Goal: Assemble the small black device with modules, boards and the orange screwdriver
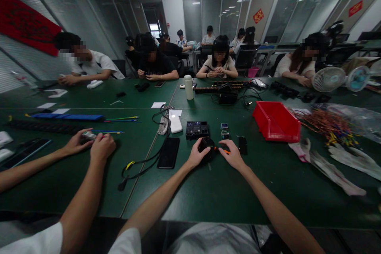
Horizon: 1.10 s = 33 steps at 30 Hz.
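My left hand (197, 155) is wrapped round the side of a black box-shaped part (207, 143), which rests at the table's middle. Facing it from the right, my right hand (233, 154) has its fingers closed on a slim orange-and-black tool (224, 151); its exact kind is hard to make out. The tool points toward the black part. Just behind my left hand sits a black module with several square openings (197, 129). Two small blocks with metal terminals (224, 131) lie beyond my right hand, and a flat black piece (243, 145) is beside it.
A red bin (276, 123) stands at the right, near copper wires (324, 125) and white gloves (330, 166). On the left lie a phone (168, 153), a white power bank (175, 123) and a black cable (139, 174). A co-worker's hands (101, 147) work close by on the left.
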Tool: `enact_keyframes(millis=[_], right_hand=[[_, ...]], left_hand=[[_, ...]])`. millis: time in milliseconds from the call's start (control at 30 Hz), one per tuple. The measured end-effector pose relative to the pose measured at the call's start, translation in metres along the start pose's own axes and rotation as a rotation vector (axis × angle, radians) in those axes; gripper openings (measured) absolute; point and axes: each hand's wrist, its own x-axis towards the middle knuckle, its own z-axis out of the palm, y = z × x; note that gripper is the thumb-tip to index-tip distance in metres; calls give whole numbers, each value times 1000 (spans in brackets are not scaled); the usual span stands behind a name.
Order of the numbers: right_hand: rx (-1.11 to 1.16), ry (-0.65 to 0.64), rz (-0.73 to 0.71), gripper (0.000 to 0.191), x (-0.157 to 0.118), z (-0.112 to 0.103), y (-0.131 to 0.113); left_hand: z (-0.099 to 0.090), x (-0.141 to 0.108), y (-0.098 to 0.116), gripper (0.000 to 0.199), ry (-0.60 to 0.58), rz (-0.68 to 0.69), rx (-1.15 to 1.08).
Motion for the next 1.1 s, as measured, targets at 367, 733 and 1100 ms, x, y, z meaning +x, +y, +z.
enact_keyframes(millis=[367, 733, 1100], right_hand=[[382, -59, 107, 36, 2, 12, -13], [399, -51, 132, 36, 0, 15, -19], [350, -41, 70, 34, -3, 15, -25]], left_hand=[[3, -6, 2, 51, -145, 33, -83], [12, -12, 12, 57, -116, 79, 68], [11, -10, 8, 53, -78, 115, 170]])
